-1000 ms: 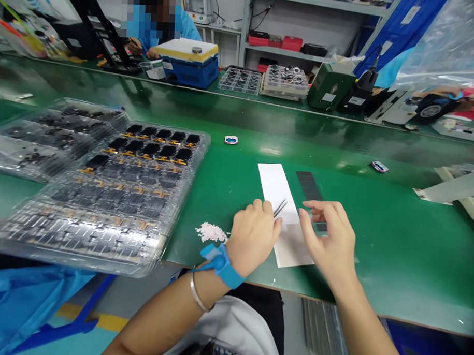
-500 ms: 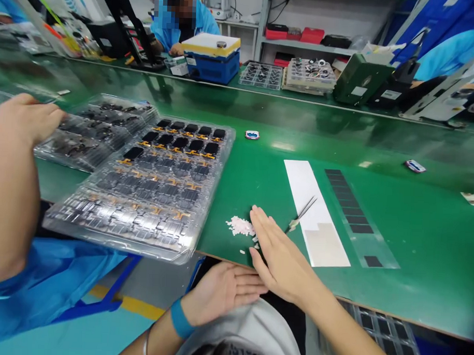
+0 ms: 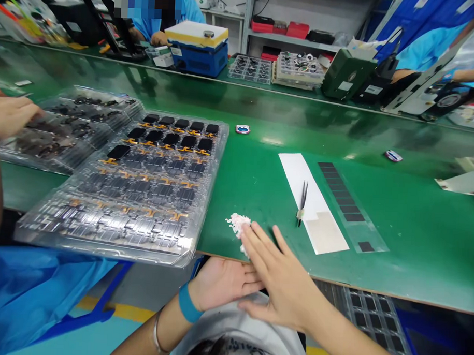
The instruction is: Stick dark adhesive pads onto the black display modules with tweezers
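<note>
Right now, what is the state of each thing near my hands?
Right hand: open, fingers touching the flakes.
Left hand: open, palm up, below the bench edge.
Loose pale pink flakes: small heap on the green mat.
Thin steel tweezers: lying on the paper.
Long white paper strip: flat on the mat.
Clear plastic tray: holding black modules.

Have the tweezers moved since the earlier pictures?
Yes. Against the white strip, the tweezers have turned: their tips have swung left, away from the strip's right edge, toward its middle.
</note>
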Motion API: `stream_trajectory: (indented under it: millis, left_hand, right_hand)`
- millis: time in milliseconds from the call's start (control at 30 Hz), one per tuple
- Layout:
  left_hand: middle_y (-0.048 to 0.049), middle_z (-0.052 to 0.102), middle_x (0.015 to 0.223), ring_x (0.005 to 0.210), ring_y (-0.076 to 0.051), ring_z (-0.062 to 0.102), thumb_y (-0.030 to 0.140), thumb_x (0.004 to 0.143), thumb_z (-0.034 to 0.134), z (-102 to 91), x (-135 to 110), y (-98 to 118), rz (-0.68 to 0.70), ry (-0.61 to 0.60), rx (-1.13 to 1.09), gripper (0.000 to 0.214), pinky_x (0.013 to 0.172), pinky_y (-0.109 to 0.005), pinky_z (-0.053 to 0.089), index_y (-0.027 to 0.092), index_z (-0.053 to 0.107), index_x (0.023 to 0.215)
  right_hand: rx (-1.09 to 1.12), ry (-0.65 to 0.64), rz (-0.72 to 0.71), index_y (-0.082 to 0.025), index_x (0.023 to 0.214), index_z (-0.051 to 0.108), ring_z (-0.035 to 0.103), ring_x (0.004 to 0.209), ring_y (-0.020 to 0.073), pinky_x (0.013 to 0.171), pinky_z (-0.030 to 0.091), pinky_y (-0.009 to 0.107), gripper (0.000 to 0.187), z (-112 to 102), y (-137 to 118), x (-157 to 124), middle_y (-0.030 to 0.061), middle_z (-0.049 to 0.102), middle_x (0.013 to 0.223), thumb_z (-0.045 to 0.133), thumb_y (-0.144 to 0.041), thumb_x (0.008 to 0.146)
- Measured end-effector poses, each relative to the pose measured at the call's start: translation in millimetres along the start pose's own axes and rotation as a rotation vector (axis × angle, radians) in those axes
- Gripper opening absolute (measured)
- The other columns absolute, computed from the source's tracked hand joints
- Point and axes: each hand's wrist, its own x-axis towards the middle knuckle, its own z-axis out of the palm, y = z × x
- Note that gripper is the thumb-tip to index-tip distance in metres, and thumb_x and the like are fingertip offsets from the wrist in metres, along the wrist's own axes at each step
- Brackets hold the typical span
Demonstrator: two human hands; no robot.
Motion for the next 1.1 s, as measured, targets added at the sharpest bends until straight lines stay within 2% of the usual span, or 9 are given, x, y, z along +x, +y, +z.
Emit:
stream_trajectory:
  millis: [100, 233, 333, 500, 567, 667, 800, 967, 1100]
  left_hand:
    - [-0.0154, 0.071, 0.111, 0.109, -0.022, 0.064, 0.024, 0.089, 0.051, -0.4, -2, 0, 0.002, 0.013, -0.013, 0.032, 0.108, -0.036, 0.032, 0.006, 0.066, 0.112]
    - [-0.0238, 0.067, 0.119, 0.119, -0.027, 0.059, 0.02, 0.088, 0.05, 1.4, -6, 2, 0.003, 0.033, -0.002, 0.042, 0.108, -0.037, 0.031, -0.006, 0.061, 0.12]
    - [-0.0258, 0.067, 0.118, 0.119, -0.027, 0.059, 0.02, 0.088, 0.051, 1.7, -8, 2, -0.005, 0.034, -0.008, 0.042, 0.108, -0.035, 0.032, -0.01, 0.062, 0.116]
    - [-0.0101, 0.072, 0.116, 0.115, -0.018, 0.062, 0.019, 0.091, 0.047, -0.1, -10, 2, 0.037, 0.018, -0.046, 0.032, 0.111, -0.032, 0.031, 0.009, 0.068, 0.113]
    - [-0.0106, 0.071, 0.118, 0.117, -0.019, 0.061, 0.022, 0.093, 0.046, -1.7, -11, 3, 0.034, 0.014, -0.042, 0.033, 0.112, -0.034, 0.029, 0.008, 0.068, 0.114]
    - [-0.021, 0.066, 0.124, 0.124, -0.026, 0.056, 0.026, 0.092, 0.048, -5.0, -16, 6, -0.002, 0.001, 0.002, 0.041, 0.115, -0.039, 0.024, -0.003, 0.064, 0.116]
    - [-0.0218, 0.061, 0.13, 0.131, -0.028, 0.05, 0.028, 0.09, 0.053, -8.6, -21, 11, -0.008, 0.0, 0.024, 0.044, 0.117, -0.04, 0.021, -0.002, 0.062, 0.12]
    - [-0.0212, 0.065, 0.125, 0.125, -0.026, 0.056, 0.027, 0.091, 0.052, -9.7, -24, 14, -0.003, 0.02, 0.019, 0.043, 0.114, -0.038, 0.026, -0.003, 0.061, 0.12]
    - [-0.0196, 0.066, 0.124, 0.121, -0.026, 0.059, 0.032, 0.086, 0.061, -9.5, -24, 12, 0.015, 0.016, -0.009, 0.045, 0.111, -0.038, 0.031, 0.0, 0.064, 0.117]
  right_hand:
    - [0.017, -0.006, -0.058, -0.007, 0.153, 0.008, 0.006, 0.15, 0.027, 0.122, 0.007, 0.052, 0.096, -4, 3, 0, 0.0097, 0.008, 0.161, 0.035, -0.07, 0.087]
    - [-0.031, 0.053, 0.09, -0.006, 0.153, 0.01, 0.005, 0.15, 0.0281, 0.121, 0.007, 0.053, 0.094, -6, 25, 1, 0.0102, 0.01, 0.161, 0.038, -0.068, 0.088]
    - [-0.037, 0.044, 0.094, -0.003, 0.152, 0.011, 0.005, 0.15, 0.0298, 0.12, 0.007, 0.054, 0.099, -2, 25, 0, 0.0124, 0.009, 0.161, 0.039, -0.07, 0.086]
    - [0.047, -0.02, -0.112, -0.009, 0.153, 0.011, 0.004, 0.15, 0.0282, 0.121, 0.0, 0.052, 0.099, -4, 1, 1, 0.008, 0.007, 0.161, 0.031, -0.077, 0.084]
    - [0.07, -0.017, -0.133, -0.015, 0.154, 0.013, 0.007, 0.149, 0.0297, 0.12, 0.004, 0.056, 0.094, -8, 5, 5, 0.0064, 0.007, 0.162, 0.034, -0.076, 0.085]
    - [0.061, 0.029, 0.005, -0.022, 0.154, 0.015, 0.009, 0.149, 0.0349, 0.116, 0.014, 0.062, 0.09, -14, 29, 17, 0.0081, 0.007, 0.162, 0.043, -0.072, 0.084]
    - [0.037, 0.041, 0.105, -0.022, 0.153, 0.021, 0.007, 0.148, 0.0383, 0.113, 0.016, 0.067, 0.09, -14, 56, 32, 0.0115, 0.007, 0.162, 0.046, -0.073, 0.083]
    - [0.108, -0.048, -0.039, -0.018, 0.153, 0.017, 0.007, 0.148, 0.0375, 0.114, 0.01, 0.068, 0.101, -12, 37, 31, 0.013, 0.008, 0.161, 0.038, -0.083, 0.078]
    - [0.183, -0.099, -0.177, -0.024, 0.154, 0.014, 0.007, 0.148, 0.0365, 0.113, 0.011, 0.069, 0.099, -15, 20, 26, 0.0083, 0.004, 0.162, 0.033, -0.085, 0.078]
